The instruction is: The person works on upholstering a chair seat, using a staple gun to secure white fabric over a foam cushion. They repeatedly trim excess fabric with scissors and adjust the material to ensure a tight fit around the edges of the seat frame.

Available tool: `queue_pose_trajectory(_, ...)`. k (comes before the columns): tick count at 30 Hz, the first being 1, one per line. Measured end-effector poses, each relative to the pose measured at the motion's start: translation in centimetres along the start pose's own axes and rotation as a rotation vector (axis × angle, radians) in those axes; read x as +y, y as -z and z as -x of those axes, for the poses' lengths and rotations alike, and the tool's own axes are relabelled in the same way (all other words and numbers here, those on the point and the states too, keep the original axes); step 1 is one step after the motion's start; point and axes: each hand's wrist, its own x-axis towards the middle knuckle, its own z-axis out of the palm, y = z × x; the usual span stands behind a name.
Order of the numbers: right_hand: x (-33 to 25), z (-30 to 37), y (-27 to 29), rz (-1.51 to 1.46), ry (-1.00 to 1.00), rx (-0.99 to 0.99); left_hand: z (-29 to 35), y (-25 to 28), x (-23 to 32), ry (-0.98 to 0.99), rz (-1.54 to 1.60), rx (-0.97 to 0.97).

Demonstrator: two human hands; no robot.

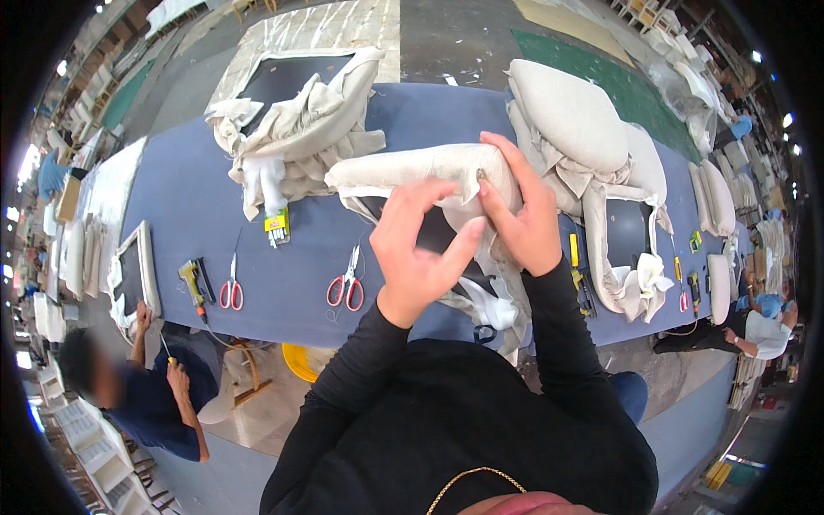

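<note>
A beige upholstered seat cushion [421, 167] stands tilted on the blue-covered table in front of me, its dark underside and loose cloth partly showing. My right hand [528, 219] grips its right corner, with fingers over the top and thumb pressed on folded fabric. Just left of that corner, my left hand [421, 253] is held with thumb and fingers apart and nothing visible between them. White padding [489, 300] and loose fabric hang below the cushion, close to my right wrist. Red-handled scissors [346, 290] lie on the table to the left of my left hand.
More beige cushions are stacked at the far left [343, 103] and far right [571, 112]. A second pair of scissors [232, 292], a staple gun [193, 281] and a small yellow-green box [276, 225] lie leftward. A co-worker [154, 386] handles a frame with a screwdriver at left.
</note>
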Motion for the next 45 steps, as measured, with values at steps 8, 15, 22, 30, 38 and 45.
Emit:
queue_pose_trajectory(8, 0.3, -1.2, -0.9, -0.107, -0.030, -0.051, -2.1, 0.1, -0.7, -0.122, -0.248, 0.027)
queue_pose_trajectory(15, 0.5, -1.7, -1.5, -0.364, -0.111, -0.037, -1.1, -1.1, 0.0, -0.249, -0.399, -0.047)
queue_pose_trajectory(22, 0.8, -1.8, 0.2, -0.260, -0.103, -0.133, 0.5, 0.0, -1.0, -0.347, -0.349, -0.212)
queue_pose_trajectory(30, 1.5, -0.3, 1.1, -0.093, 0.028, -0.039, -1.0, 3.0, -3.0, -0.168, -0.386, -0.395)
queue_pose_trajectory(38, 3.4, -0.6, 1.5, -0.282, 0.075, -0.037, 7.7, 4.9, -0.8, -0.184, -0.227, -0.679)
queue_pose_trajectory(45, 4.5, -0.6, -0.3, -0.444, 0.325, 0.023, -8.2, 1.1, -1.5, -0.078, 0.166, -0.733)
